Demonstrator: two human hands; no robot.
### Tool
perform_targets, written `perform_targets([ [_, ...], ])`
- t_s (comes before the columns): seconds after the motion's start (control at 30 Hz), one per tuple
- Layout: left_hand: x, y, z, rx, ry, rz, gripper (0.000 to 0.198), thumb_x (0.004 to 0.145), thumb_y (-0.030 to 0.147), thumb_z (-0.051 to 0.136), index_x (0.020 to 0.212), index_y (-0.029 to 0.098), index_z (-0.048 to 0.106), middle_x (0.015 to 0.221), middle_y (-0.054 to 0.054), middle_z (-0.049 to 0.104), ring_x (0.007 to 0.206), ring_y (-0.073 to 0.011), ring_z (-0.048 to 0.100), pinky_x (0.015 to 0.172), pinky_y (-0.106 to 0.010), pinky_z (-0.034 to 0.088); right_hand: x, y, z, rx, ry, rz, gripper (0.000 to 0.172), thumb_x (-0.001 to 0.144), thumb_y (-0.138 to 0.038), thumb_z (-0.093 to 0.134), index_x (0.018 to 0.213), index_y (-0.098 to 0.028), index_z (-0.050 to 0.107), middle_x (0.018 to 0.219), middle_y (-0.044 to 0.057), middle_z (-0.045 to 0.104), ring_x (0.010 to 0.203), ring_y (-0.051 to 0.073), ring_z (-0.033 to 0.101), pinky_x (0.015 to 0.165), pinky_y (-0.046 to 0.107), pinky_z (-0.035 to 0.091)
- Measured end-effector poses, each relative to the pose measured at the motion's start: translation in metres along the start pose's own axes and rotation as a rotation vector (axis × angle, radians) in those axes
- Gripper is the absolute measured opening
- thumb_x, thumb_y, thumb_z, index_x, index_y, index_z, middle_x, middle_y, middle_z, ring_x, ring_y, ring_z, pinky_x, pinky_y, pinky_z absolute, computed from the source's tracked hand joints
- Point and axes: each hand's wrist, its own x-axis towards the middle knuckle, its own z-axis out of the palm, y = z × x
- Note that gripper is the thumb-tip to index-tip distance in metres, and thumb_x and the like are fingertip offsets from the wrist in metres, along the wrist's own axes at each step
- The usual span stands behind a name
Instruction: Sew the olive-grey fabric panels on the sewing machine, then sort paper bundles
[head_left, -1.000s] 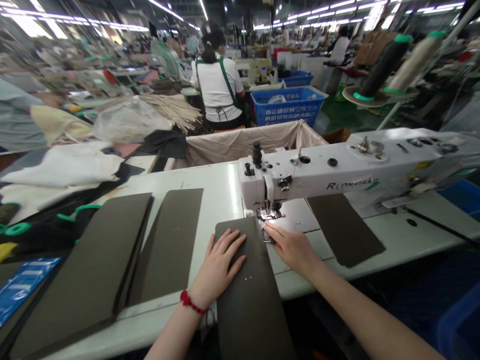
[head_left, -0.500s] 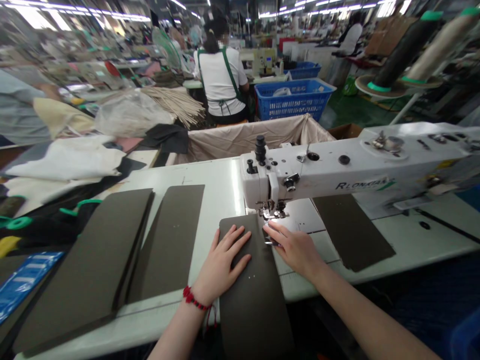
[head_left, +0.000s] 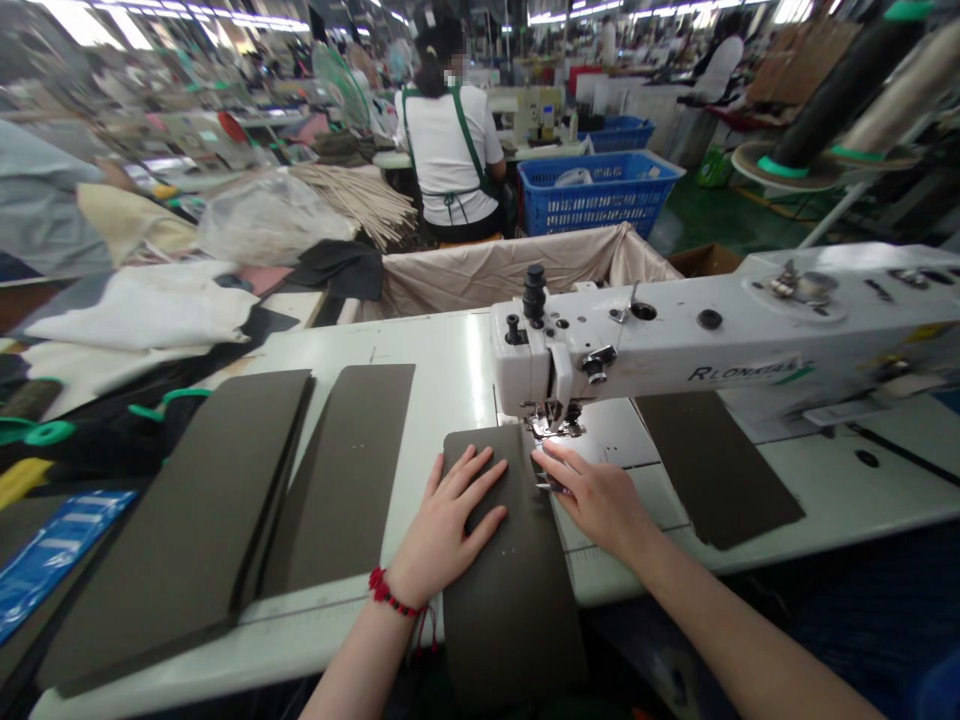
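A dark olive panel [head_left: 517,610] lies just in front of the sewing machine [head_left: 720,340], its right edge near the presser foot and its near end past the table [head_left: 442,340] edge. The left hand [head_left: 457,520] rests flat on it, fingers spread. The right hand [head_left: 604,500] has its fingers close together at that edge; whether they pinch anything is unclear. The step in hand looks like guiding the edge for stitching; the next move seems to call for steady, even feeding along the edge. Behind the machine stands a cloth-lined bin [head_left: 502,275], its contents hidden; farther behind it, a blue plastic basket [head_left: 592,212] holds something whitish, too small to identify.
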Motion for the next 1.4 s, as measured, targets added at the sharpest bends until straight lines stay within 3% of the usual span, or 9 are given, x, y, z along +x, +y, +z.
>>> perform_targets([
  [0.83,-0.0010,0.0012,-0.0021,-0.003,0.016,-0.032,0.052,0.096,0.039,0.045,0.147,0.035,0.034,0.156,0.000,0.032,0.146,-0.0258,0.021,0.121,-0.055,0.012,-0.0017,0.0019,0.0052,-0.038,0.043,-0.008,0.058,0.091,-0.023,0.049,0.145,-0.038,0.036,0.152,-0.003,0.039,0.097,0.020,0.066,0.077,0.034,0.052],
  [1.4,-0.0009,0.0012,-0.0020,-0.019,0.023,-0.032,0.051,0.097,0.037,0.044,0.147,0.035,0.033,0.156,0.001,0.032,0.147,-0.0242,0.017,0.120,-0.055,0.012,-0.0026,0.0034,0.0054,-0.013,0.049,-0.021,0.060,0.090,-0.020,0.050,0.146,-0.038,0.035,0.151,-0.002,0.040,0.101,0.021,0.065,0.082,0.036,0.053],
])
